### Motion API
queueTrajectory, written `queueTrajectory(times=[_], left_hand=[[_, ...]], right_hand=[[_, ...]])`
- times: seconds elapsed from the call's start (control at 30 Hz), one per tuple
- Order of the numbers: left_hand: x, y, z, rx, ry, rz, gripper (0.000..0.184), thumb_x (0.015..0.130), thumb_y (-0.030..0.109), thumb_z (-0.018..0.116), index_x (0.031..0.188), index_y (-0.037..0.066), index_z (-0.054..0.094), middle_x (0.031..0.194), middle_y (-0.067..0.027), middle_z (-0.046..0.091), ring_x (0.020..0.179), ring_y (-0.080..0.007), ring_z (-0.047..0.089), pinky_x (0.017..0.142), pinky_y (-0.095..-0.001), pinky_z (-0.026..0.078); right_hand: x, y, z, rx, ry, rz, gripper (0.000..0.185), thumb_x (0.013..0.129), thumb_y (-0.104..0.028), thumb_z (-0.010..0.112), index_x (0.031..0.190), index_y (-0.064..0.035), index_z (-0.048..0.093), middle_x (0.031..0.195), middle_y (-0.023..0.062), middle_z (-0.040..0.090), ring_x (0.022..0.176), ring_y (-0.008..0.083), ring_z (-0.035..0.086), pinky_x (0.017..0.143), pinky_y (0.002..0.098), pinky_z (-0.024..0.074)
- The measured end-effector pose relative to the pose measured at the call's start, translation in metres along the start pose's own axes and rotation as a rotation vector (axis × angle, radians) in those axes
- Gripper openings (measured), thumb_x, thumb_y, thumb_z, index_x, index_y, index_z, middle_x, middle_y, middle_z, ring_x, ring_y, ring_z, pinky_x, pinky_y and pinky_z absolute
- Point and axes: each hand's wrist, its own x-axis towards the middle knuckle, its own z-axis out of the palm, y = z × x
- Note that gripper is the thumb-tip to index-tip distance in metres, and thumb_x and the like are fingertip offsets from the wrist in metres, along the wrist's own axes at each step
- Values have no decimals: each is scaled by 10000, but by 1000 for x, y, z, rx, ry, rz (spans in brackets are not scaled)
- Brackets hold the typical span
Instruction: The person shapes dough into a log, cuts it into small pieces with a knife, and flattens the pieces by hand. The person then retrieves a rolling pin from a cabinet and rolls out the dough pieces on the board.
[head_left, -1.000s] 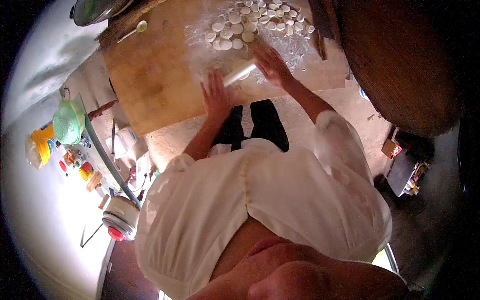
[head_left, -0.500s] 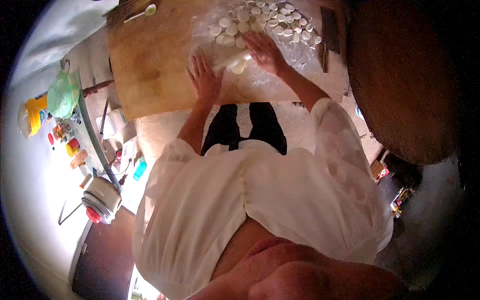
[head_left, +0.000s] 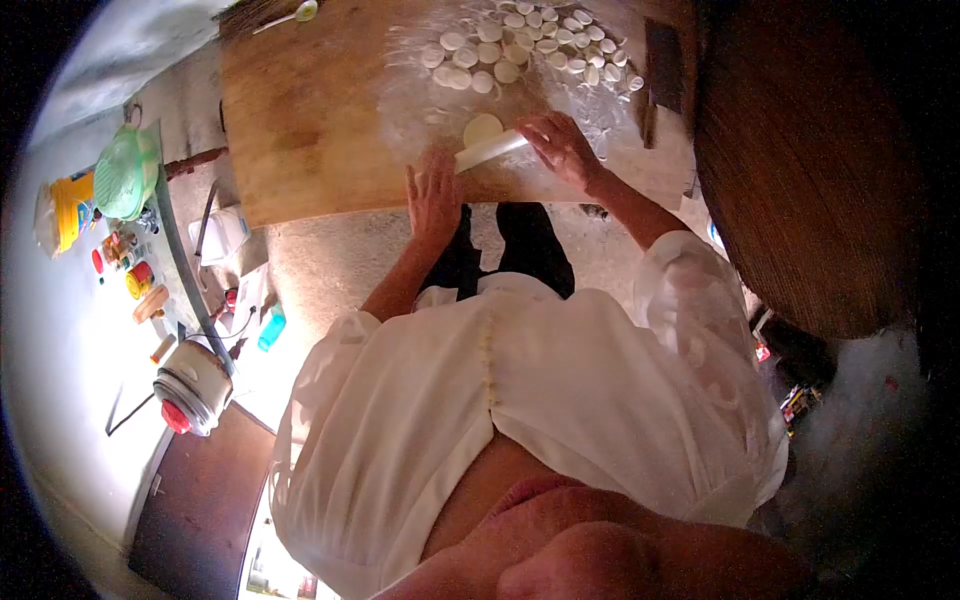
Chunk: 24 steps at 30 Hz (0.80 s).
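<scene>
A white rolling pin (head_left: 492, 150) lies aslant on the floured wooden board (head_left: 300, 110). Its left end runs under my left hand (head_left: 435, 195), whose fingers are stretched out flat and point away from me. My right hand (head_left: 562, 152) is bent over the other end, with fingers curled round it. Just beyond the pin is a flat round of dough (head_left: 483, 129), partly covered by it. Farther back, many small dough discs (head_left: 489, 52) are spread in loose flour. My left palm hides the contact with the pin.
A spoon (head_left: 305, 12) rests at the board's far left corner. A dark flat strip (head_left: 662, 65) lies near its right edge. Beside the board stands a large round woven panel (head_left: 800, 180). To the left, a shelf carries a green basket (head_left: 127, 180), jars and a pot (head_left: 193, 385).
Both hands and the rolling pin have come back toward me and to the right. More of the dough round shows beyond the pin, and my right fingers are more curled.
</scene>
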Motion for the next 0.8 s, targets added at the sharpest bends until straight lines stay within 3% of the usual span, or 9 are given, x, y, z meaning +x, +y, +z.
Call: queueTrajectory(times=[0.2,0.3,0.5,0.53,0.6,0.63,0.7,0.73,0.8], left_hand=[[-6,-4,6,-171,46,76,349,946,180,584,1279,77,581,1329,-135,550,1216,-362,518,1124,-578,305],[26,-12,-17,-85,100,127,285,953,198,592,1205,68,614,1252,-131,592,1153,-358,550,1091,-558,348],[60,-24,-22,-62,132,43,272,962,219,593,1184,64,626,1107,-120,651,1052,-347,587,1065,-552,364],[62,-28,-18,-59,132,47,272,962,219,593,1184,64,626,1107,-120,651,1052,-347,587,1065,-552,364],[61,-35,-9,-83,-38,-34,454,948,274,599,1338,47,539,1299,-167,580,1233,-365,516,1132,-572,281],[50,-34,-1,-80,-42,-35,454,948,274,599,1338,47,539,1299,-167,580,1233,-365,516,1132,-572,281],[23,-20,9,-6,32,-20,701,926,344,607,1490,12,356,1516,-209,383,1431,-376,325,1182,-591,172],[14,-10,-3,37,-137,-21,859,906,385,617,1547,-15,208,1619,-209,185,1514,-368,142,1198,-596,96],[24,-17,1,33,-68,-14,841,913,379,611,1545,-14,219,1617,-205,199,1511,-363,158,1196,-600,99]], right_hand=[[-31,-14,3,117,39,41,624,772,-70,712,1359,-28,504,1295,159,539,1187,354,531,1015,468,439],[-30,-21,-7,124,50,66,608,753,-35,712,1318,-32,488,1266,151,546,1161,334,538,987,456,439],[8,4,8,152,178,131,566,754,5,706,1281,-32,500,1236,164,558,1121,380,559,974,485,442],[16,10,11,179,199,126,518,780,-9,686,1273,-26,527,1215,204,583,1115,381,565,961,495,442],[23,15,19,159,264,85,536,786,-3,686,1295,-30,521,1254,179,571,1160,367,553,999,488,433],[26,13,21,137,325,43,554,791,2,685,1318,-34,515,1293,154,559,1204,353,541,1036,481,424],[14,-5,13,106,244,94,551,819,-8,665,1346,-36,508,1352,156,531,1248,348,519,1060,476,411],[14,-8,8,69,163,138,548,846,-17,646,1375,-38,501,1411,158,504,1291,342,497,1084,470,399],[32,-6,6,74,163,167,539,870,-34,634,1392,-37,496,1450,149,478,1326,334,472,1098,471,388]])
